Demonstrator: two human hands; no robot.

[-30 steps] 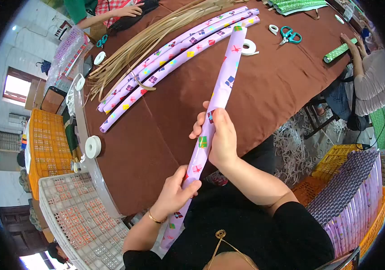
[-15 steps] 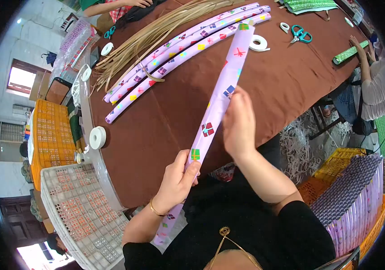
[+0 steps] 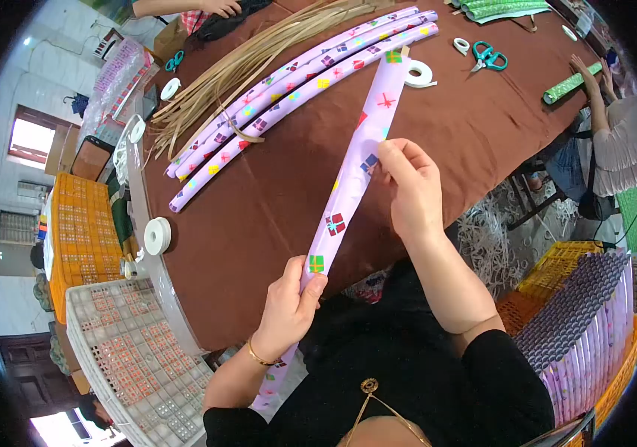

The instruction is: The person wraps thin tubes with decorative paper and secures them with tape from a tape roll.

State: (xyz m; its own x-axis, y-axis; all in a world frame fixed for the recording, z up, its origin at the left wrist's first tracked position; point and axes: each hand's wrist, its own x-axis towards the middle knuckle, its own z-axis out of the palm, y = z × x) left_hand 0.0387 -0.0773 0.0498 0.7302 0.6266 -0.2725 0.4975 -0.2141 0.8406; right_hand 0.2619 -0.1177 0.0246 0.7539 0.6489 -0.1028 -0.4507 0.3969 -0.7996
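A long lilac roll (image 3: 346, 190) with a printed gift-box pattern slants from my lap up over the brown-covered table. Near its lower part, my left hand (image 3: 293, 299) is wrapped round it. My right hand (image 3: 410, 182) pinches the roll's right edge beside a blue printed box, thumb and fingers together. Three similar rolls (image 3: 259, 123) lie at the upper left of the table, next to a bundle of flat tan strips (image 3: 236, 67). Behind the held roll's top end is a white tape roll (image 3: 420, 74).
Teal scissors (image 3: 489, 57) lie at the upper right. A white spool (image 3: 157, 235) sits at the left edge. Another person's hands (image 3: 594, 78) are on a green roll (image 3: 568, 86). Crates stand left (image 3: 80, 298) and right (image 3: 549, 272).
My right hand has turned and closed its fingers at the roll's edge. The held roll's top has shifted slightly left, and the table view has moved a little.
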